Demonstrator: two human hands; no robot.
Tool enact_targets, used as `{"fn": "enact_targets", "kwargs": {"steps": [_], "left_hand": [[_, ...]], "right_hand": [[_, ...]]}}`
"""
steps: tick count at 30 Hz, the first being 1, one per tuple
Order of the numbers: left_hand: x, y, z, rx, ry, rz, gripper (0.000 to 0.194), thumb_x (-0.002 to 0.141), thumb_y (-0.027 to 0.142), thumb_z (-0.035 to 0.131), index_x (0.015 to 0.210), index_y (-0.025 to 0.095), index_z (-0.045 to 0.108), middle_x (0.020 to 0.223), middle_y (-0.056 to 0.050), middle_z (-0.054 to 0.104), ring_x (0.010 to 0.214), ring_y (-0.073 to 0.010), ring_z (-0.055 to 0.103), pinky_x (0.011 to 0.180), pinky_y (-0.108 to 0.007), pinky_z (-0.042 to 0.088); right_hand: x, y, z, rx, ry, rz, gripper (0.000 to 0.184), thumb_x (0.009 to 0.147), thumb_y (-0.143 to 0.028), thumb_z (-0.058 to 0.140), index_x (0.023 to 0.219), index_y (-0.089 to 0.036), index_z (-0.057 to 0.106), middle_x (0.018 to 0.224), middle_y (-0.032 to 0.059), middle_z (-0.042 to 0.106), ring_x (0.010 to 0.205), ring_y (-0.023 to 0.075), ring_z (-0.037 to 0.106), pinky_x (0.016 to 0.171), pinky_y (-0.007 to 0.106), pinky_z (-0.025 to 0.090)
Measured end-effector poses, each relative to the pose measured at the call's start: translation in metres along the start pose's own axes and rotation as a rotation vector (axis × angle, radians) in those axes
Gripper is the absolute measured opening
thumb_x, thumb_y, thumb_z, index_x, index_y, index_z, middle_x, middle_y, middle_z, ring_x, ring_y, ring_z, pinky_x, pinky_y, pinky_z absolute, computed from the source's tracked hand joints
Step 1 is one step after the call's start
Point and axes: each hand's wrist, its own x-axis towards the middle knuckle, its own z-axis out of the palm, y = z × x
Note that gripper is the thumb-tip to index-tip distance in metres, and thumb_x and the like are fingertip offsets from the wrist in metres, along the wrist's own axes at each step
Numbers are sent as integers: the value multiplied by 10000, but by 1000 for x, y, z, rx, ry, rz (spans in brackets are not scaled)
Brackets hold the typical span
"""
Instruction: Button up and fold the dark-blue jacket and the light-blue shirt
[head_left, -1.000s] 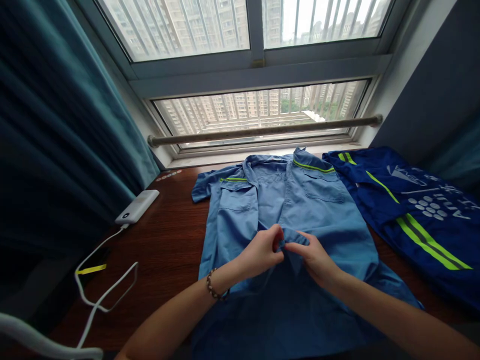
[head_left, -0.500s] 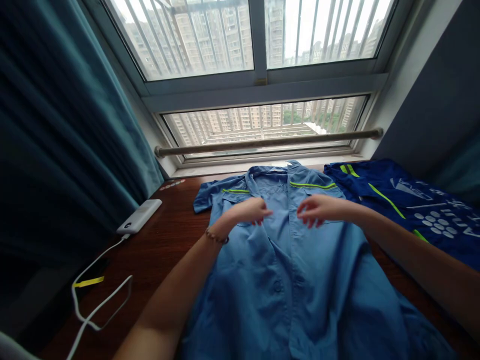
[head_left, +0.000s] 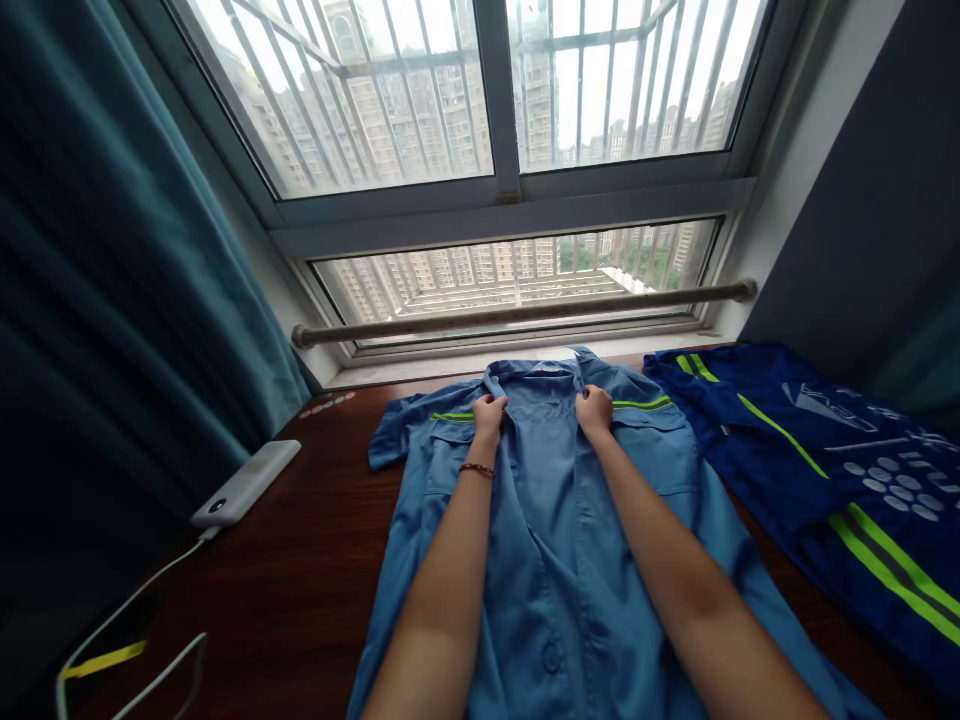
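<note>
A light blue short-sleeved work shirt (head_left: 645,475) lies spread face up, its front unfastened and its collar toward the window. Yellow-green stripes cross its chest above the pockets. My left hand (head_left: 489,415) is closed on the left front edge just below the collar. Opposite it, my right hand (head_left: 594,412) pinches the right front edge at about the same height. Between the two hands the inside of the shirt's back shows. The fingertips are partly hidden by the hands and cloth.
A dark blue garment (head_left: 780,430) with bright stripes and white print lies to the right. On the brown wooden table (head_left: 322,560) at left is a white power bank (head_left: 247,483) with a white cable (head_left: 142,580). A rail (head_left: 525,315) runs before the window; a curtain (head_left: 187,250) hangs left.
Both hands have moved from hovering over the shirt's chest up to its front edges near the collar and closed on them. The view has tilted up slightly.
</note>
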Motion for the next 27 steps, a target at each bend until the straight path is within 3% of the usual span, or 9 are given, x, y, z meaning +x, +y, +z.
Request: {"fn": "enact_targets", "kwargs": {"steps": [6, 11, 14, 16, 18, 20, 22, 24, 27], "left_hand": [[2, 3, -1, -91, -68, -37, 160, 646, 219, 587, 784, 151, 543, 586, 24, 545, 472, -89, 520, 483, -211, 427], [2, 21, -5, -63, -43, 47, 161, 673, 236, 561, 810, 153, 561, 584, 32, 538, 475, -87, 514, 502, -218, 438], [0, 34, -4, -51, 51, 167, 194, 676, 190, 566, 867, 156, 559, 714, 6, 569, 609, -98, 553, 606, -223, 458], [-5, 41, -2, 61, 194, 351, 302, 661, 118, 566, 958, 175, 557, 869, -22, 573, 751, -113, 565, 711, -228, 453], [-11, 44, 1, 325, 286, 575, 411, 657, 50, 540, 1041, 194, 558, 1017, -61, 552, 894, -152, 553, 816, -260, 428], [-16, 40, 4, 649, 134, 679, 472, 646, 19, 544, 1081, 201, 567, 1077, -85, 554, 970, -200, 541, 867, -300, 411], [-15, 31, 5, 857, -257, 562, 513, 613, 27, 611, 1096, 197, 573, 1044, -79, 599, 958, -217, 561, 843, -301, 436], [-10, 18, 2, 934, -549, 399, 524, 590, 71, 676, 1095, 171, 576, 968, -69, 643, 892, -206, 595, 779, -276, 470], [0, 3, -4, 964, -545, 338, 379, 690, 162, 631, 1063, 122, 587, 919, -92, 659, 831, -189, 615, 746, -276, 478]], "right_hand": [[37, 20, -5, 369, 10, 25, 423, 672, -523, 529, 732, -112, 612, 578, 8, 566, 598, 147, 542, 574, 253, 441], [49, 16, -13, 566, 16, 12, 373, 587, -485, 602, 670, -122, 578, 537, -13, 544, 521, 115, 508, 526, 244, 434], [50, 0, -22, 621, 37, -30, 328, 639, -439, 557, 736, -126, 582, 591, -6, 564, 556, 113, 521, 553, 240, 436], [47, -15, -26, 590, 9, -95, 319, 666, -406, 544, 818, -131, 595, 644, -3, 582, 591, 109, 534, 574, 227, 433], [40, -28, -28, 301, -164, -217, 311, 680, -374, 551, 884, -145, 606, 704, 2, 600, 631, 110, 547, 595, 217, 426], [30, -37, -26, -114, -401, -317, 300, 627, -337, 628, 866, -155, 627, 722, 11, 614, 659, 128, 560, 611, 220, 423], [18, -42, -21, -389, -550, -326, 319, 490, -276, 736, 767, -148, 647, 688, 29, 621, 670, 169, 572, 617, 242, 425], [7, -44, -13, -468, -561, -294, 334, 425, -237, 775, 718, -136, 651, 685, 62, 627, 694, 213, 581, 630, 274, 428], [-7, -44, -2, -546, -462, -293, 315, 632, -286, 668, 892, -112, 637, 897, 152, 619, 854, 267, 563, 718, 332, 417]]}}
